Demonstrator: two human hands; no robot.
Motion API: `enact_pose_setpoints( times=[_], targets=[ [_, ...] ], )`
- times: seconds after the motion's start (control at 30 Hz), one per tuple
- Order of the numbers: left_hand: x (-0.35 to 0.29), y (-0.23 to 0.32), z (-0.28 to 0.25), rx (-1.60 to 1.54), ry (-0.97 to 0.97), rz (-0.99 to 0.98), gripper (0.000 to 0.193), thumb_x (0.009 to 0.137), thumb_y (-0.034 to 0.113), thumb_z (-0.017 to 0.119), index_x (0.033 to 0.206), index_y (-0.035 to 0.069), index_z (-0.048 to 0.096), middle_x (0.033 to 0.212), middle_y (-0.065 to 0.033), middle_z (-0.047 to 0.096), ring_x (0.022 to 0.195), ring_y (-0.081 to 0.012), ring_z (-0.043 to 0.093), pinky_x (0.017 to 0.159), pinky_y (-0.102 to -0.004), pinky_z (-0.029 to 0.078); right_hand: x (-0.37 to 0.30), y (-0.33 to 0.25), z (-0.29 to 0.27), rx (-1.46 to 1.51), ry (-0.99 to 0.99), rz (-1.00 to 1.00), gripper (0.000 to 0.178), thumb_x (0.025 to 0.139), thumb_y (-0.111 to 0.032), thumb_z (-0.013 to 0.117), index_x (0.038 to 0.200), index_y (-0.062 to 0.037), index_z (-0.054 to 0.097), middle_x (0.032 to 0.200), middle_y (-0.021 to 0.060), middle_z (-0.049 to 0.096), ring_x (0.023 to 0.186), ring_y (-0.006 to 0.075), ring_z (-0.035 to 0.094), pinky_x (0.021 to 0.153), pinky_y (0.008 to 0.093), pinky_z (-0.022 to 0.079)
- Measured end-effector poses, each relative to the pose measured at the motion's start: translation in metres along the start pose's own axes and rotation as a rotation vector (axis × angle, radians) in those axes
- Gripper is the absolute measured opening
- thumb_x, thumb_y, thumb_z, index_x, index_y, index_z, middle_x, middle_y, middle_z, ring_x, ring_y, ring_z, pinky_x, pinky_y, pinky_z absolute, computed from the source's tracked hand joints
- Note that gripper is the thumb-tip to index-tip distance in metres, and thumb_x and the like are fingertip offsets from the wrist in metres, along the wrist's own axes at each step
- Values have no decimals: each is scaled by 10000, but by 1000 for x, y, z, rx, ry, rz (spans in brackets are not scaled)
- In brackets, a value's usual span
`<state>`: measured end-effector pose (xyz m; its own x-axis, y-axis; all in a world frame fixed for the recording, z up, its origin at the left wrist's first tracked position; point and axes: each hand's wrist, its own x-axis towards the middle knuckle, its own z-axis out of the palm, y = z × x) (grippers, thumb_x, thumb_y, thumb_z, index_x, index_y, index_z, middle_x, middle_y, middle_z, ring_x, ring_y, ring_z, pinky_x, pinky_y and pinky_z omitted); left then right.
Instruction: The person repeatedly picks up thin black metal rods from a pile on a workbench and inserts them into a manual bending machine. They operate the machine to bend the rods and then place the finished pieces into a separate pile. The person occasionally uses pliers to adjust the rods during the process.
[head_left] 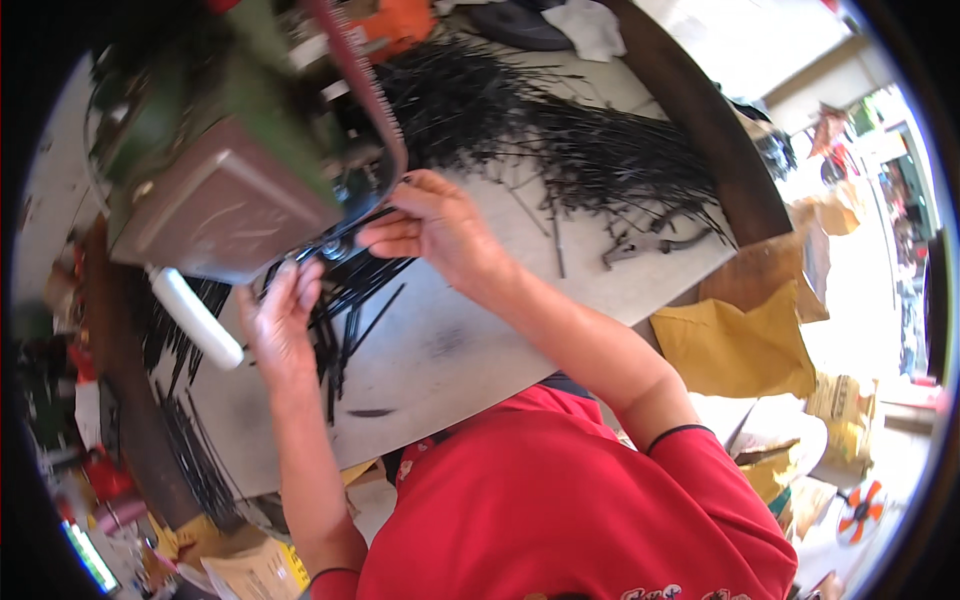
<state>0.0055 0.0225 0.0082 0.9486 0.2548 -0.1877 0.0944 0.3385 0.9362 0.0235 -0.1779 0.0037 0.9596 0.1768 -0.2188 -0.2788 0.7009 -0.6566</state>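
A green and brown metal machine [230, 200] stands at the upper left, and both hands work at its lower right edge. My left hand [282, 318] is closed, thumb and fingertips pinched on one end of a thin black rod. My right hand [435, 228] is closed too, its fingers gripping what looks like the same black rod [375, 217] farther right. A small shiny metal fitting [335, 248] sits between the hands. Part of the rod is hidden by the machine and my fingers. Below, several black rods [345, 330] lie loose beside the left hand.
A large heap of thin black rods [620, 150] covers the table's [470, 330] far side. A grey plier-like tool [655, 243] lies near the right edge. From the machine sticks out a white handle [198, 318]. A serrated reddish belt [365, 90] curves beside it. Yellow-brown paper [740, 345] hangs at right.
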Motion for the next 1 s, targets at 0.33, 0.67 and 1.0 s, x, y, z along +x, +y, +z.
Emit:
enact_pose_setpoints(
  times=[0.33,0.67,1.0],
  targets=[
    [10,-9,-24,-443,44,-84,184,961,156,500,983,-20,547,947,-109,625,875,-184,620,881,-306,526,-62,-59,-60,-1828,363,-613,139,863,-173,598,958,-87,653,898,101,659,699,224,663,588,339,526],
    [-24,4,-4,-299,66,-189,204,924,220,592,1083,92,590,753,7,565,679,-66,559,655,-202,528,-68,-89,-93,-2381,475,-583,126,752,-51,586,871,-89,603,785,77,555,728,249,625,571,374,499],
    [-33,-10,18,-136,-150,-207,188,883,97,617,1043,8,575,849,-37,612,704,-91,596,663,-219,542,-56,-4,34,-1796,-198,-795,266,788,-54,561,1053,-64,541,683,74,589,530,215,595,482,339,482]
  ],
)
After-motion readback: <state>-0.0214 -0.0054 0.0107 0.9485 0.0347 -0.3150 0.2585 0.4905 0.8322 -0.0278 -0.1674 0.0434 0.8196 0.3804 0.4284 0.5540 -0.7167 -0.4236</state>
